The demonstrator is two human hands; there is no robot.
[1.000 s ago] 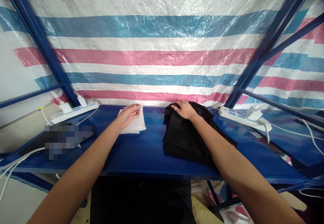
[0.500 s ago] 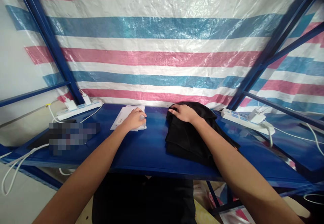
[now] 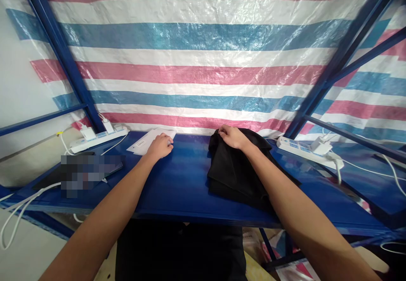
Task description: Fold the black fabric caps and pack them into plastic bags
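White papers (image 3: pixel 142 142) with small dark print lie near the back of the blue table, left of the middle. Over their right part is my left hand (image 3: pixel 160 146), its fingers curled; what they hold, if anything, is too small to make out. Black cloth (image 3: pixel 228 169) lies folded in a pile right of the middle. At the back left corner of this pile, my right hand (image 3: pixel 233 137) pinches the cloth between thumb and fingers.
White power strips with plugs stand at the left (image 3: pixel 98 139) and right (image 3: pixel 306 152) of the blue table (image 3: pixel 184 183). A blurred-out dark item (image 3: pixel 49 175) and cables lie at the left. Blue metal posts and a striped plastic sheet (image 3: pixel 203 73) rise behind.
My left hand and the white papers have shifted left. My right hand has moved slightly up and back, its fingers now closed on the black cloth's edge.
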